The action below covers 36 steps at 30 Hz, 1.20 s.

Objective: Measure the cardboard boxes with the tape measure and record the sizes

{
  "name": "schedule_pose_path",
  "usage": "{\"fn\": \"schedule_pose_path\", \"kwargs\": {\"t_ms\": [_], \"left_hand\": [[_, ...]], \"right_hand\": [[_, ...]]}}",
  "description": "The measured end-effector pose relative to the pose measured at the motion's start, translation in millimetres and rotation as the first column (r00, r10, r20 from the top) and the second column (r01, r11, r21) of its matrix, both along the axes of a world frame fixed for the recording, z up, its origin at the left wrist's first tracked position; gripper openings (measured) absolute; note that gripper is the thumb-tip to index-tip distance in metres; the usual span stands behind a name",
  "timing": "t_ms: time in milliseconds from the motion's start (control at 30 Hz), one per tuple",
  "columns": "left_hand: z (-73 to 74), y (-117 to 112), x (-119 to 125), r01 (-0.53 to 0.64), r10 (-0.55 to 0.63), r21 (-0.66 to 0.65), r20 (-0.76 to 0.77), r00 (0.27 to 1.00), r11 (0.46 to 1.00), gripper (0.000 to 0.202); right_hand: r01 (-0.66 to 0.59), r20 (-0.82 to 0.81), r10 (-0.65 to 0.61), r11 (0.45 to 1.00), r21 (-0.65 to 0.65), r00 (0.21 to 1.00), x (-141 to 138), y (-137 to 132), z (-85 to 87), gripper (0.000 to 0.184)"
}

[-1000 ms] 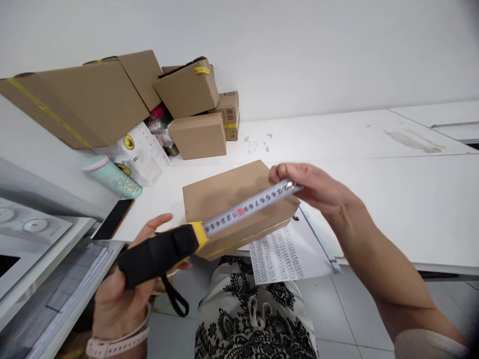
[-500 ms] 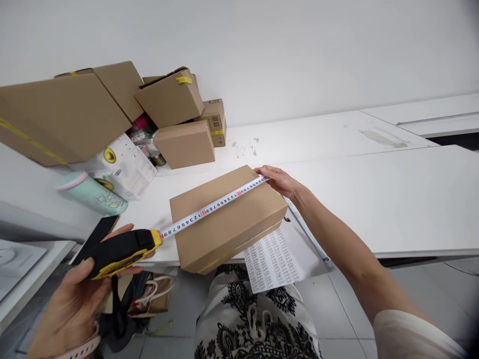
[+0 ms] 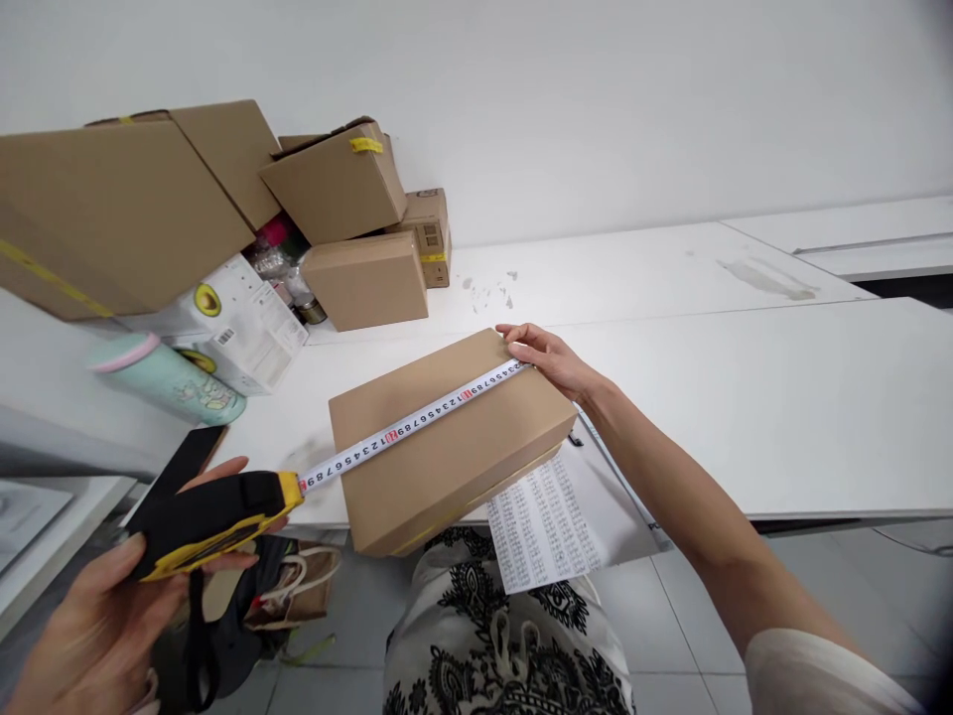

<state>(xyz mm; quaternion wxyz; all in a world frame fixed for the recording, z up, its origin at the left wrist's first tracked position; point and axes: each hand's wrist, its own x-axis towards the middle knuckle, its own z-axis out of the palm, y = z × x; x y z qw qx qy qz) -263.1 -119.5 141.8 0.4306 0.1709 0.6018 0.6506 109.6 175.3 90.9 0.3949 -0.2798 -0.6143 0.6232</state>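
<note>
A black and yellow tape measure (image 3: pixel 212 518) rests in my left hand (image 3: pixel 104 621), off the left side of a closed cardboard box (image 3: pixel 439 467). Its white blade (image 3: pixel 424 421), with black and red numbers, runs out across the box's top to the right edge. There my right hand (image 3: pixel 552 359) is closed around the blade's end, its fingers at the box's far right corner; the very tip is hidden. The box lies near the table's front edge, partly over printed sheets (image 3: pixel 540 531).
Several cardboard boxes (image 3: pixel 364 283) are stacked at the back left of the white table (image 3: pixel 707 397). A mint green tumbler (image 3: pixel 179 382) lies by a white avocado-print box (image 3: pixel 245 333). Below the table, a paper bag (image 3: pixel 302 596) stands on the floor.
My left hand and the tape measure case have moved left and slightly down, with more blade showing beyond the box. My right hand's fingers have shifted slightly at the box's edge.
</note>
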Motion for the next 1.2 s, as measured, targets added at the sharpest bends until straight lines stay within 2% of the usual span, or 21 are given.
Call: {"fn": "schedule_pose_path", "kwargs": {"t_ms": [100,200,333,467,633,833,1200], "left_hand": [[5.5,3.1,5.1,-0.023,0.02,-0.059,-0.052,0.998,0.998,0.075],[5.4,5.7,3.5,0.103,-0.103,0.009,-0.063,0.993,0.995,0.079],[-4.4,3.4,-9.7,0.258,-0.25,0.113,-0.075,0.965,0.96,0.086],[-9.9,1.1,-15.7,0.246,-0.237,0.105,-0.094,0.967,0.963,0.086],[-8.3,1.1,-13.1,0.226,-0.22,0.091,-0.073,0.973,0.97,0.086],[-6.5,1.3,-11.1,0.253,-0.245,0.072,-0.107,0.964,0.965,0.086],[-6.5,2.1,-8.6,0.271,-0.264,0.084,-0.084,0.961,0.959,0.097]], "right_hand": [[-0.035,-0.003,0.035,0.999,-0.03,0.999,-3.1,-4.7,3.1,0.031],[-0.001,0.015,0.002,0.999,-0.052,1.0,-5.8,-9.4,4.5,0.032],[0.037,0.039,-0.035,0.997,-0.063,0.999,-8.6,-12.7,4.8,0.032],[0.056,0.055,-0.053,0.997,-0.048,0.997,-9.9,-13.2,4.1,0.033],[0.06,0.05,-0.057,0.997,-0.044,0.997,-10.2,-12.8,3.0,0.035],[0.066,0.036,-0.064,0.996,-0.061,0.997,-10.8,-14.0,3.9,0.033],[0.068,0.033,-0.066,0.995,-0.075,0.997,-9.9,-13.1,1.1,0.032]]}}
